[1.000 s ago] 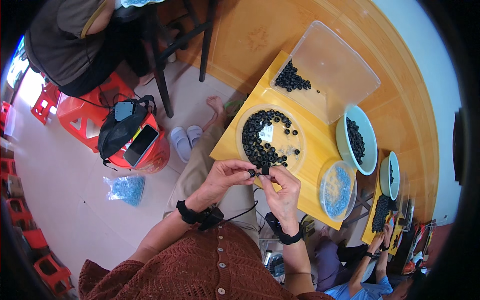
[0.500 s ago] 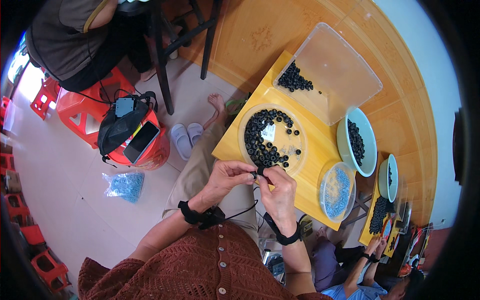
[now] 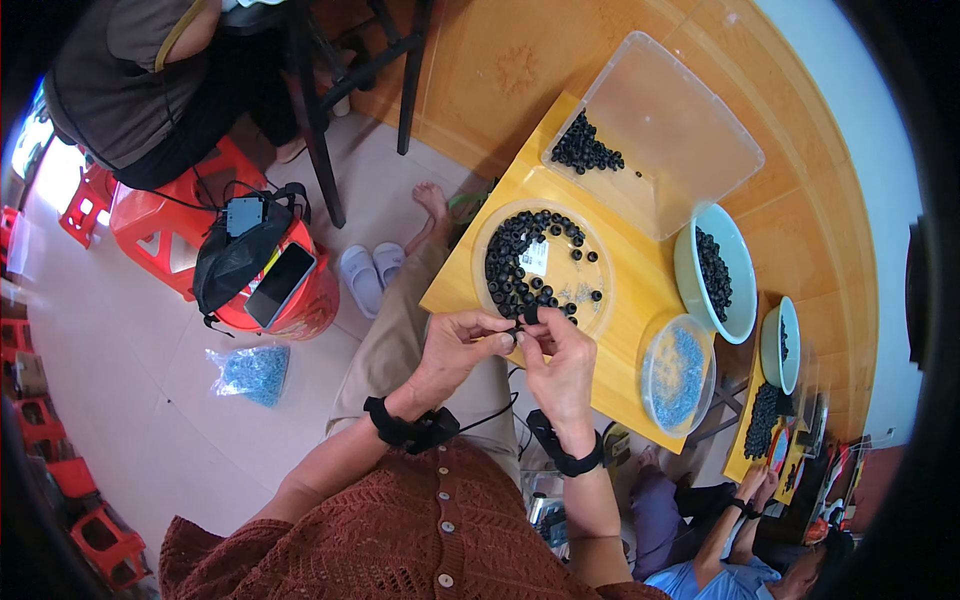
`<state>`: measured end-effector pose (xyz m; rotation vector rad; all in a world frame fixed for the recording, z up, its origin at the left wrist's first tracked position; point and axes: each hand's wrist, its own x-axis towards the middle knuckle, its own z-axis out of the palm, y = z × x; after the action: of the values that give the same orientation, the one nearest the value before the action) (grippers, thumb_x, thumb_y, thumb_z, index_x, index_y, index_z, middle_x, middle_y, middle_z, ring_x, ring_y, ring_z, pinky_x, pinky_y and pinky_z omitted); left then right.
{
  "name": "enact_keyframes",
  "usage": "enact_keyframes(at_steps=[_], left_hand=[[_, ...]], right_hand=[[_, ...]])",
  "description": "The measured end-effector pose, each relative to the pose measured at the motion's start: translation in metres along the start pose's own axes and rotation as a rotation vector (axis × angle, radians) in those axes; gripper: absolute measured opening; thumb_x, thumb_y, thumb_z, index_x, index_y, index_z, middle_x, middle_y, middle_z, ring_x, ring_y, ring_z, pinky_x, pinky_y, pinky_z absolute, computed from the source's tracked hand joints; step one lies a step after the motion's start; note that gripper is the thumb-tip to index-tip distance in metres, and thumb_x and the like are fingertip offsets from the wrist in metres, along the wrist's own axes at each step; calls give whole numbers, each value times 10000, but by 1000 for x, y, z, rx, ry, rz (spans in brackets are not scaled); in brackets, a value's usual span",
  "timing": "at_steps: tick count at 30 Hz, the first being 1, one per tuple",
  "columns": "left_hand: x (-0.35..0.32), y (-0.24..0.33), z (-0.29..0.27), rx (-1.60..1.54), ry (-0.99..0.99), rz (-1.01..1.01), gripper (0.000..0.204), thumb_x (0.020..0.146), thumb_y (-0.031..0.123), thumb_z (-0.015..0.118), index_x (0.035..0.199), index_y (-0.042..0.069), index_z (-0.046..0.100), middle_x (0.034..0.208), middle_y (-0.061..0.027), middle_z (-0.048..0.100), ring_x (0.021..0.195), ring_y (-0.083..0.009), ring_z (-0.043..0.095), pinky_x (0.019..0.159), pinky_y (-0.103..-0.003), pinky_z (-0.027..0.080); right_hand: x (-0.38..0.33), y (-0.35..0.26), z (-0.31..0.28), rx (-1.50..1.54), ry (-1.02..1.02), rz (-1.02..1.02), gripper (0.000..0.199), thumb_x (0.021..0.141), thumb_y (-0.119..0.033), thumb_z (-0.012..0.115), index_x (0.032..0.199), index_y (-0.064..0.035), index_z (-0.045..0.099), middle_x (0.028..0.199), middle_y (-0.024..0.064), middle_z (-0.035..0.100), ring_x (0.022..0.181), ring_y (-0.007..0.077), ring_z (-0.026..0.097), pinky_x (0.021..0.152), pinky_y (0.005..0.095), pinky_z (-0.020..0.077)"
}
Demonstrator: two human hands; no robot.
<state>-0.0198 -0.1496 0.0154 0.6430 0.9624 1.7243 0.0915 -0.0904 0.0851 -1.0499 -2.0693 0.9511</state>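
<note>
My left hand (image 3: 455, 352) and my right hand (image 3: 560, 365) meet at the near edge of a round clear tray (image 3: 606, 270). The left thumb and finger pinch a small black round part (image 3: 514, 333). My right fingers are closed against it; anything tiny between them is hidden. Another black piece (image 3: 531, 315) shows at the right fingertips, and I cannot tell whether it is held or worn on a finger. Many black, bead-like parts with holes (image 3: 512, 245) fill the tray's left side. Small metallic bits (image 3: 576, 294) and a white label (image 3: 535, 259) lie among them.
A clear box (image 3: 672, 130) holds more black parts (image 3: 585, 145) on the yellow table (image 3: 462, 282). To the right are a mint bowl (image 3: 742, 315) and a round container of blue bits (image 3: 676, 378). A bag of blue bits (image 3: 252, 374) lies on the floor. Another person's hands (image 3: 757, 486) work at lower right.
Both hands have shifted slightly, the right fingers curling in closer against the black part. The view has tilted a little; the trays and bowls stay in place.
</note>
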Motion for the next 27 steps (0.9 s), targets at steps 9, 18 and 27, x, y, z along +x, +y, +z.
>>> enact_keyframes(at_steps=[9,18,27], left_hand=[[-1,5,-1,-11,-33,-18,138,779,-11,622,916,-10,632,890,-58,626,768,-88,582,695,-222,500],[-1,0,-2,69,16,23,131,787,-17,608,917,-8,625,892,-63,621,766,-96,586,708,-225,504],[-2,10,-4,-264,-60,-159,160,811,29,600,968,4,603,950,-89,623,813,-142,613,752,-271,525]], right_hand=[[2,-8,-7,-94,-64,-71,127,679,65,580,803,39,576,697,154,579,600,269,601,551,317,477],[4,1,4,8,-33,125,122,707,70,579,826,46,587,753,144,616,637,211,622,539,296,484],[4,8,-2,248,-18,60,122,715,74,606,836,77,589,716,76,575,641,108,587,540,218,476]])
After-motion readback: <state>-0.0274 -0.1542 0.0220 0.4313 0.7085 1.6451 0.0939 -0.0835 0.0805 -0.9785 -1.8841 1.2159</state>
